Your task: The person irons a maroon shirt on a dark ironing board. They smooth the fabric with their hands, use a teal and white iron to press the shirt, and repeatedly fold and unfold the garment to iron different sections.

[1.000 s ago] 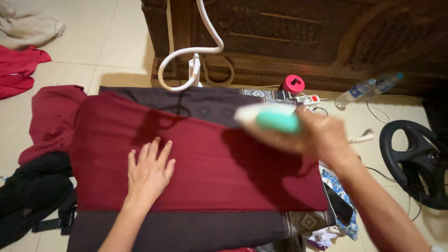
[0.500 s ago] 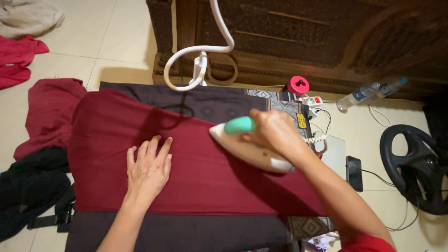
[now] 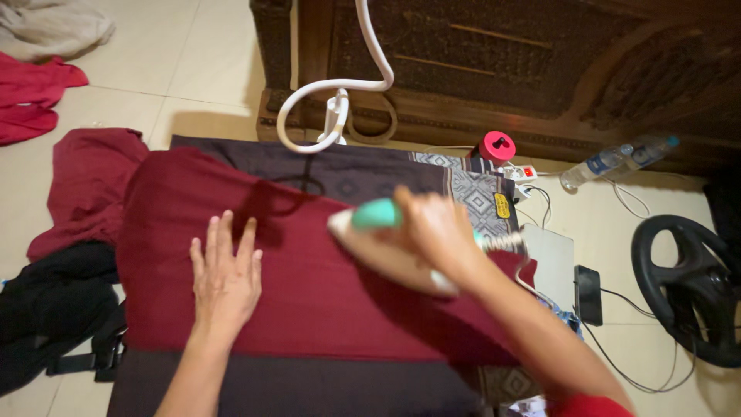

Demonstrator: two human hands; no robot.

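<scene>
Head view, read from left to right. At the far left, a black garment (image 3: 48,313) and a bunched maroon cloth (image 3: 89,189) are lying on the tiled floor (image 3: 193,69), with red clothing (image 3: 35,96) and a pale cloth (image 3: 54,27) above them near the corner. You are pressing your left hand (image 3: 225,278) flat on the maroon fabric (image 3: 309,293), palm down, fingers spread and pointing away from you; it is grasping nothing. The maroon fabric is lying spread across a dark patterned mat (image 3: 363,174) that is covering the floor in front of a carved wooden cabinet (image 3: 502,62). A white looped cord (image 3: 340,89) is hanging down before the cabinet, above the mat's far edge. To the right of centre, your right hand (image 3: 436,232) is closing around the teal handle of the iron (image 3: 382,243); the iron's sole seems to be resting on the maroon fabric, though blur is making the contact hard to confirm. Its coiled cable (image 3: 505,242) is trailing to the right. Beyond it, a pink round object (image 3: 496,147) is standing beside a white power strip (image 3: 521,173). Further right, a dark phone (image 3: 588,293) is lying on the floor, two clear plastic bottles (image 3: 617,158) are lying near the cabinet's base, and a black steering wheel (image 3: 691,289) is lying at the right edge.
</scene>
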